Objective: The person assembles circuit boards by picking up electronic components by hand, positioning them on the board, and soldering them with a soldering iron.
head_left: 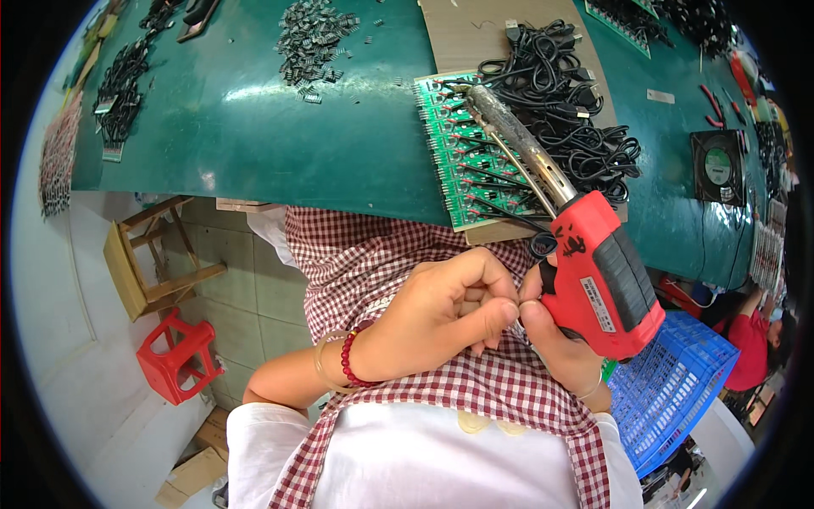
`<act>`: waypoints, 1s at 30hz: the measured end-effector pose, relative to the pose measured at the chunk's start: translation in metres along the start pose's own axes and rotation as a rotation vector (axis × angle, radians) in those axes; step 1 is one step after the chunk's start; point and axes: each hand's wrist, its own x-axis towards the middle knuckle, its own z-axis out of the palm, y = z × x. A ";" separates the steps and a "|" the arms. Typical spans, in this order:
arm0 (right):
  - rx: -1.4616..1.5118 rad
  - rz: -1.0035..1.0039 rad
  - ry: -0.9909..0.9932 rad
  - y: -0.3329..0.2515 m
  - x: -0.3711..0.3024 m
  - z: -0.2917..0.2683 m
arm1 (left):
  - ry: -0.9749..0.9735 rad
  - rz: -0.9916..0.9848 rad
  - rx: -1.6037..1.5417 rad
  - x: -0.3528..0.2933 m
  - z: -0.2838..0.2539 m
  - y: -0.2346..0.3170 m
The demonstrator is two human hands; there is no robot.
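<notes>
My right hand point(555, 343) is wrapped round the handle of a red and black soldering gun point(589, 263). Its long metal barrel points up and away, with the tip above a panel of green circuit boards point(449, 161). Close beside it, my left hand point(424, 318) is closed in a pinch, thumb and fingertips almost against my right thumb. Whatever lies between those fingertips is too small to make out. Black cables point(551, 76) with USB plugs lie bundled on the far right side of the panel, several of their ends running onto the boards.
The green table point(212, 144) carries a heap of small black parts point(309, 42), more cables point(123, 93) at left and a black fan point(719, 167) at right. A blue basket point(670, 390) stands near my right elbow. Left below are a red stool point(178, 356) and a wooden stool point(136, 271).
</notes>
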 end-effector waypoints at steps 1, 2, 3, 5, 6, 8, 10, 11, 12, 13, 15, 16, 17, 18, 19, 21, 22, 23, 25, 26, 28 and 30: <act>0.001 0.000 0.003 0.000 0.000 -0.001 | -0.002 -0.001 0.001 0.001 0.000 0.001; 0.010 -0.020 -0.008 0.000 0.000 -0.001 | 0.007 0.013 0.085 0.001 0.001 0.002; 0.019 -0.040 -0.019 0.000 0.000 -0.001 | 0.017 0.028 0.169 0.002 0.001 0.002; 0.025 -0.025 -0.027 -0.001 0.001 -0.001 | 0.017 0.031 0.189 0.001 0.002 0.002; 0.029 -0.009 -0.035 -0.001 0.001 -0.001 | 0.016 0.035 0.208 0.001 0.003 0.001; 0.020 -0.017 -0.027 0.000 0.003 0.000 | 0.038 -0.030 0.055 0.002 0.004 0.002; 0.010 -0.025 -0.020 0.000 0.004 0.003 | 0.061 -0.093 -0.098 0.003 0.004 0.000; 0.063 -0.008 -0.004 -0.001 0.005 0.005 | 0.083 -0.078 -0.152 0.003 0.004 -0.003; 0.116 0.009 0.010 -0.001 0.006 0.006 | 0.105 -0.062 -0.207 0.003 0.004 -0.005; 0.116 0.009 0.010 0.002 0.007 0.004 | 0.105 -0.062 -0.207 0.003 0.005 -0.004; -0.265 -0.276 -0.025 0.012 0.009 -0.001 | 0.175 -0.039 -0.128 0.001 0.007 0.000; -0.265 -0.276 -0.024 0.013 0.008 0.001 | 0.174 -0.039 -0.129 0.001 0.006 -0.002; -0.136 -0.177 0.033 0.013 0.005 0.006 | 0.178 0.023 -0.109 0.001 0.004 -0.007; -0.006 -0.078 0.089 0.013 0.003 0.009 | 0.182 0.085 -0.089 0.001 0.003 -0.010; -0.006 -0.078 0.087 0.012 0.005 0.008 | 0.183 0.086 -0.089 0.001 0.003 -0.009; -0.036 -0.160 -0.009 0.009 0.010 0.004 | 0.204 0.116 0.059 -0.001 0.004 -0.006; -0.037 -0.160 -0.008 0.008 0.009 0.004 | 0.204 0.116 0.058 -0.001 0.004 -0.006; -0.044 -0.114 -0.005 0.006 0.008 0.004 | 0.204 0.149 0.122 0.000 0.004 -0.007; -0.051 -0.069 -0.002 0.005 0.006 0.003 | 0.204 0.183 0.185 0.000 0.005 -0.007; -0.031 -0.035 -0.003 0.005 0.006 0.003 | 0.233 0.152 0.162 -0.001 0.006 -0.007; -0.011 -0.001 -0.003 0.007 0.004 0.004 | 0.262 0.121 0.138 -0.002 0.004 -0.007; -0.137 -0.095 0.069 0.012 0.002 0.006 | 0.161 0.069 0.348 -0.003 -0.001 -0.006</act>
